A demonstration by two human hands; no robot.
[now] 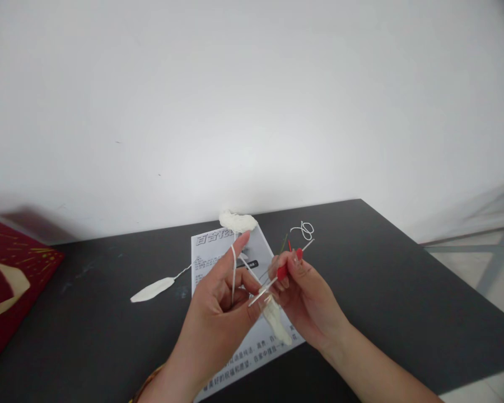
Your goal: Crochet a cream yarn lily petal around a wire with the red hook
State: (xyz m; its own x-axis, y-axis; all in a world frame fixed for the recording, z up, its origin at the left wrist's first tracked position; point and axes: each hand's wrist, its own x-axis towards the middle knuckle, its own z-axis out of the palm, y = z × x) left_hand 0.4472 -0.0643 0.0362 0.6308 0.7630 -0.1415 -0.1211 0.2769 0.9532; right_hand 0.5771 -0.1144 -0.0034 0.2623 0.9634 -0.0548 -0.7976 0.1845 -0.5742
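My left hand (218, 305) is raised over the table with white yarn (234, 268) running over its outstretched index finger; thumb and middle finger pinch a small white crocheted piece (277, 323) that hangs below. My right hand (308, 296), with red nails, grips a thin metal crochet hook (277, 277) whose tip points into the work between both hands. The yarn leads back to a small white yarn bundle (237, 221) on the table.
A printed instruction sheet (252, 358) lies on the dark table (403, 291) under my hands. A finished white petal (153, 290) with a yarn tail lies to the left, a loose yarn scrap (304, 229) behind. A red box (8, 285) sits far left.
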